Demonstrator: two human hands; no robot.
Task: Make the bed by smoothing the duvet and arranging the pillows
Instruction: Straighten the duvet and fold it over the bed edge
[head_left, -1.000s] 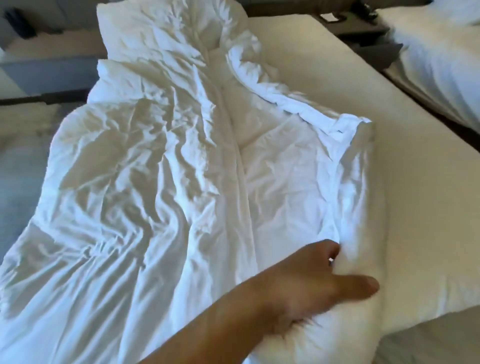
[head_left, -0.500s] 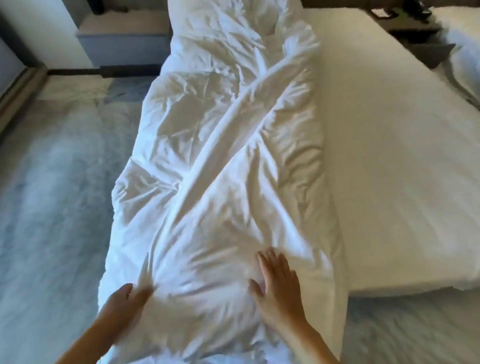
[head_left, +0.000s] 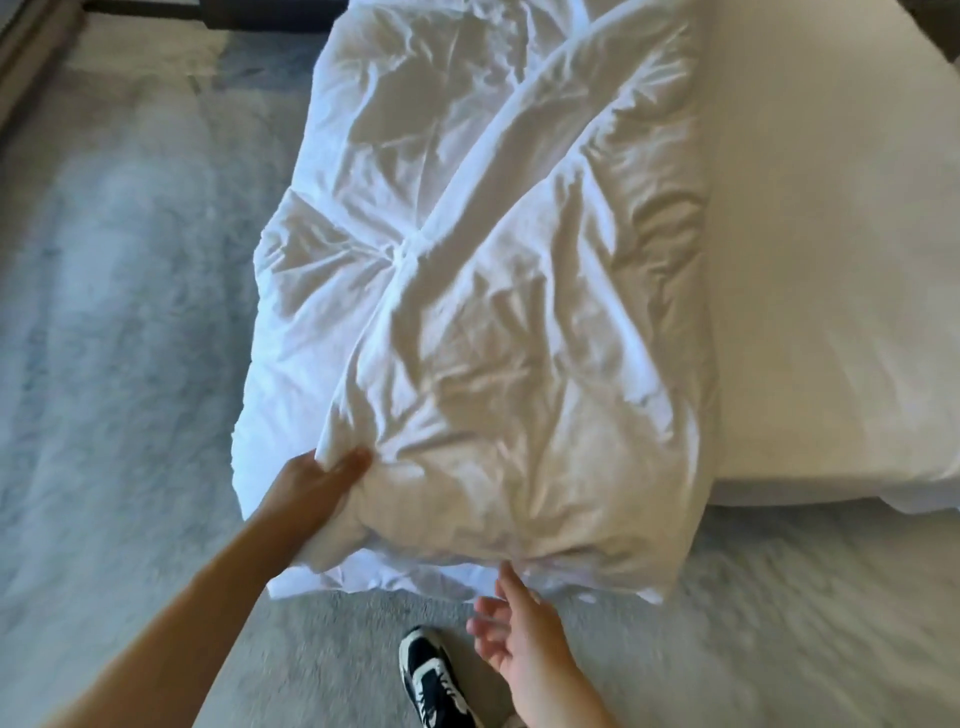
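The crumpled white duvet (head_left: 478, 291) lies bunched along the left side of the bed (head_left: 831, 260), its near end hanging over the foot toward the carpet (head_left: 104, 364). The left hand (head_left: 311, 486) grips the duvet's near left corner, thumb over a fold. The right hand (head_left: 519, 634) hovers just below the near edge, fingers (head_left: 506, 584) spread and relaxed, one fingertip about touching the fabric. A black-and-white shoe (head_left: 434, 680) stands on the carpet beside it.
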